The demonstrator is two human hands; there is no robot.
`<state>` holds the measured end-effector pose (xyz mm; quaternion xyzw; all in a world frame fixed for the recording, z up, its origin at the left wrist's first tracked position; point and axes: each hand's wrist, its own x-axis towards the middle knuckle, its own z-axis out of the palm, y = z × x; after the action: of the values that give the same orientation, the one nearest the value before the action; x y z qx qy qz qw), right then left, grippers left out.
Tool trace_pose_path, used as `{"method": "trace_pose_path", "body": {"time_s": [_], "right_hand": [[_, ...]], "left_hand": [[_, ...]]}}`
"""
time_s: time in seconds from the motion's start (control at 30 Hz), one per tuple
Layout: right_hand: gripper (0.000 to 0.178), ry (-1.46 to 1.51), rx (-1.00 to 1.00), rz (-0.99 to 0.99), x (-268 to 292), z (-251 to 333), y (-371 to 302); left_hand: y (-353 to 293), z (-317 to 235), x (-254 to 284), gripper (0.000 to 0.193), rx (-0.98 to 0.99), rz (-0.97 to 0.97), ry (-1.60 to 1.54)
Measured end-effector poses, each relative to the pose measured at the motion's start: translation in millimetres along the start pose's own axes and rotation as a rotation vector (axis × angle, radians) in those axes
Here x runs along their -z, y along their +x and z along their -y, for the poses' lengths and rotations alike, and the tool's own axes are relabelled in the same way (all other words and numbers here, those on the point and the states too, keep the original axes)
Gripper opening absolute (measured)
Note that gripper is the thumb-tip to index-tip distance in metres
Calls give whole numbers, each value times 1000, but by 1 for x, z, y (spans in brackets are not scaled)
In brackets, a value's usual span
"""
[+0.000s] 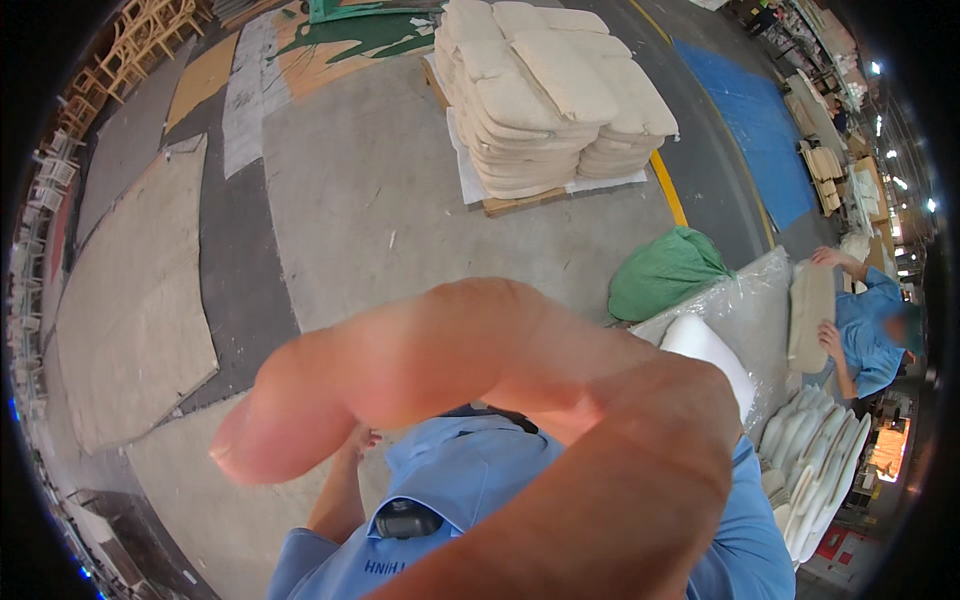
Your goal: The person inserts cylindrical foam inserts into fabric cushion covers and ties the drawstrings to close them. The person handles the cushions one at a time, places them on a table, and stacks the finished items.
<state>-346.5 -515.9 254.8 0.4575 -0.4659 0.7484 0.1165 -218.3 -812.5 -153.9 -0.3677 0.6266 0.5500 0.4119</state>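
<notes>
My right hand [480, 350] is raised very close to the camera and fills the middle of the view. One large bent finger reaches across to the left with nothing against it; the other fingers are out of sight. Behind it, low beside my blue shirt [470, 455], my left hand [368, 437] is partly covered by that finger. Its small visible fingertips stand slightly apart, and no object shows in them. Nearest to my right side are a white cushion [712, 355] and a clear plastic sheet or bag [765, 310].
Ahead, cream cushions [540, 90] are stacked on a pallet [525, 203]. A green sack [668, 272] lies at right. There a co-worker [868, 325] in blue holds a beige cushion [811, 315], beside piled white cushions [815, 460]. Cardboard sheets [140, 300] cover floor at left.
</notes>
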Motion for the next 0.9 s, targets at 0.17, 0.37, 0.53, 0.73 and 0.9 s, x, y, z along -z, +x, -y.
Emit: {"method": "trace_pose_path", "body": {"time_s": [0.17, 0.37, 0.53, 0.73, 0.9], "right_hand": [[73, 22, -137, 90, 14, 5, -1], [50, 249, -781, -300, 49, 4, -35], [32, -576, -648, -10, 96, -26, -32], [23, -1342, -177, 400, 133, 9, 88], [23, -1636, -187, 466, 152, 18, 87]], "left_hand": [[-13, 19, 27, 42, 0, 32, -45], [-20, 2, 43, 37, -71, 15, 264], [27, -35, 18, 41, -531, 145, 939], [61, -124, -47, 39, -165, 236, 699], [72, -175, -86, 37, -180, 268, 799]]}}
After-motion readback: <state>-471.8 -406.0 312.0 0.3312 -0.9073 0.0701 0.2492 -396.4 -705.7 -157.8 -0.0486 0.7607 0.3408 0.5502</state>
